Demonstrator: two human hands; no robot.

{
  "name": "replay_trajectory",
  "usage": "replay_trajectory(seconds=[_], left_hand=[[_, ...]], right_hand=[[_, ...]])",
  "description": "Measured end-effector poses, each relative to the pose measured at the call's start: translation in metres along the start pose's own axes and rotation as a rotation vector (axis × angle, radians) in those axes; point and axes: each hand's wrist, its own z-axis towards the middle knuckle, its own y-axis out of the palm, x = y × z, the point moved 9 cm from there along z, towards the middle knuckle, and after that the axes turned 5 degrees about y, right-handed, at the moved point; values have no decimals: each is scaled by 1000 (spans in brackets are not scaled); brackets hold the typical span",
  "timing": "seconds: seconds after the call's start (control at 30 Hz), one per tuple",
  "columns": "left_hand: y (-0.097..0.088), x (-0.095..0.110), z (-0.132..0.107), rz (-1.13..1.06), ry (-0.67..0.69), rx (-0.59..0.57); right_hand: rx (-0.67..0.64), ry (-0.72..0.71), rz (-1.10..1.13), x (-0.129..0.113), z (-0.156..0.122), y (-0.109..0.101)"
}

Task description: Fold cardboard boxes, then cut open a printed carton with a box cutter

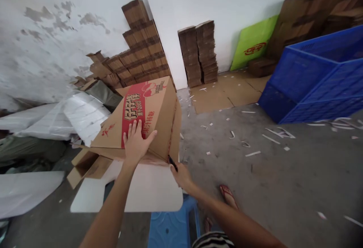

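A brown cardboard box (159, 111) with a red printed band lies tilted on its side in front of me. My left hand (137, 142) rests flat on its upper face, fingers stretched out. My right hand (181, 175) is closed around a small dark tool (172, 163), whose tip sits at the box's lower right corner. A white sheet (153, 191) lies under the box, and a loose brown flap (87, 166) sticks out at the lower left.
Stacks of flattened cartons (198, 53) stand against the white wall, more lean at the left (141, 47). Blue plastic crates (320, 77) stand at the right. A blue stool (170, 229) is below me. Paper scraps litter the concrete floor (269, 157). White foam sheets (56, 117) pile at left.
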Motion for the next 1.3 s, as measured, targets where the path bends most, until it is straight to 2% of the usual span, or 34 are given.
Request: replay_trajectory(seconds=[0.2,0.33,0.4,0.53,0.73,0.8,0.97,1.03,1.13,1.2,1.3], left_hand=[[1,0,-2,-5,10,-11],[2,0,-2,3,13,-19],[2,1,-2,4,11,-18],[3,2,-3,-4,3,-31],[5,2,-3,-16,6,-35],[5,2,-3,-14,11,-38],[4,3,-2,-19,19,-19],[4,4,-1,-16,17,-27],[4,3,0,-9,10,-34],[4,2,1,-7,9,-25],[4,1,1,-4,16,-16]], right_hand=[[125,-163,-233,16,-28,-4],[221,-311,-256,-2,-29,-1],[254,-327,-285,-9,-21,4],[247,-304,-348,2,-1,20],[192,-221,-375,63,-1,35],[194,-207,-365,65,-2,37],[212,-250,-311,39,10,43],[181,-211,-313,51,15,46],[137,-102,-313,87,14,53],[120,-53,-295,102,9,63],[43,-51,-204,94,2,93]])
